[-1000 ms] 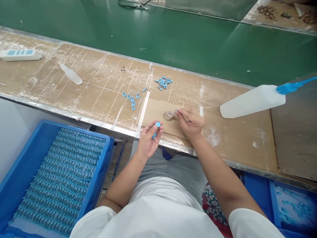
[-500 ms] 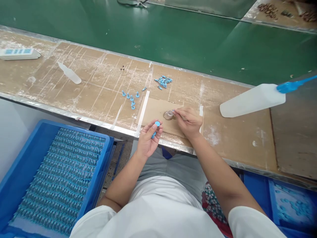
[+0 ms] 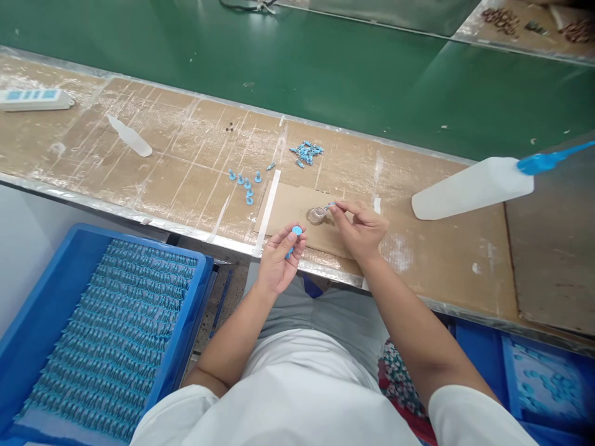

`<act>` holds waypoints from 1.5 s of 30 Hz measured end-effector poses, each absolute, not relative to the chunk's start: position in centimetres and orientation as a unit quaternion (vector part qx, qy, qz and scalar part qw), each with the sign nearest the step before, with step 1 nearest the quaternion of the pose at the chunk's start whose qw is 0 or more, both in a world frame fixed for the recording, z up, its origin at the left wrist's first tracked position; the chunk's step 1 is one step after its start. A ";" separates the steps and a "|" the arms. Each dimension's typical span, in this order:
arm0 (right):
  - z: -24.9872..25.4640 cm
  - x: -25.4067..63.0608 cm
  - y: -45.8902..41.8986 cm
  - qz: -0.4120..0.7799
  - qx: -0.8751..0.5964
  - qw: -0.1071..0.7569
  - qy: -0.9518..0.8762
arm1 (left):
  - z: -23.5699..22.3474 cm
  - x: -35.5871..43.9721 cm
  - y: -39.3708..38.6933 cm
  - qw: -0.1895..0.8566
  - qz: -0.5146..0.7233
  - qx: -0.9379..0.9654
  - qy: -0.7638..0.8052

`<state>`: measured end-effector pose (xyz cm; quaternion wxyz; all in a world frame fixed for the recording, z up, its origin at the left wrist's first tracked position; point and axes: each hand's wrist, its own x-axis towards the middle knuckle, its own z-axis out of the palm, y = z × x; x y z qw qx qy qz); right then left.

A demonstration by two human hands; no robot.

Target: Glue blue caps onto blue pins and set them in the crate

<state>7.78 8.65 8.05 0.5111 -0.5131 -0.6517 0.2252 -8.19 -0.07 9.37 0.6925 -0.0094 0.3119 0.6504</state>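
Left hand (image 3: pixel 281 259), at seven o'clock from a clear dish (image 3: pixel 317 215), holds a blue disc-topped piece (image 3: pixel 296 230) | right hand (image 3: pixel 362 232), at four, fingers pinching a slim blue piece (image 3: pixel 330 204) just beside the dish; light, steady grip looks best | cardboard-clad table (image 3: pixel 446 260), green surface (image 3: pixel 325 80) at twelve, blue crate (image 3: pixel 46 291) at eight

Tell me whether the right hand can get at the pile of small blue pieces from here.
Probably yes: only bare cardboard seems to lie between the right hand and the pile, though that hand pinches a thin blue piece.
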 end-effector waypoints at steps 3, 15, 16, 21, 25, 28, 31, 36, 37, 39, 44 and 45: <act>9.2 7.0 7.9 0.287 -0.544 0.536 -0.579 | 9.7 -8.0 0.2 0.692 0.647 -0.025 0.319; 13.8 4.1 1.5 0.397 -0.477 0.608 -0.494 | 11.8 -6.7 -0.7 0.700 0.647 0.008 0.301; 13.9 4.1 1.3 0.395 -0.470 0.611 -0.500 | 11.9 -6.6 -0.8 0.697 0.648 0.013 0.306; 13.5 4.3 0.9 0.385 -0.453 0.617 -0.515 | 12.4 -6.4 -1.2 0.688 0.657 0.034 0.308; 13.1 4.3 0.9 0.378 -0.442 0.619 -0.528 | 12.6 -6.4 -1.2 0.684 0.660 0.033 0.308; 12.9 4.3 0.8 0.366 -0.440 0.619 -0.537 | 12.5 -6.5 -1.2 0.682 0.663 0.034 0.307; 12.9 4.3 0.8 0.358 -0.444 0.615 -0.545 | 12.5 -6.5 -1.2 0.682 0.665 0.035 0.303; 12.9 4.3 1.0 0.340 -0.444 0.606 -0.565 | 12.4 -6.5 -1.1 0.679 0.668 0.037 0.303; 12.8 4.3 1.0 0.335 -0.442 0.606 -0.570 | 12.3 -6.5 -1.1 0.678 0.669 0.038 0.301; 12.8 4.3 1.1 0.329 -0.438 0.603 -0.580 | 12.2 -6.5 -1.1 0.677 0.671 0.039 0.299; 12.7 4.3 1.1 0.299 -0.434 0.596 -0.606 | 12.2 -6.6 -1.1 0.673 0.673 0.030 0.305; 12.7 4.3 1.1 0.291 -0.434 0.595 -0.610 | 12.2 -6.6 -1.1 0.672 0.674 0.028 0.306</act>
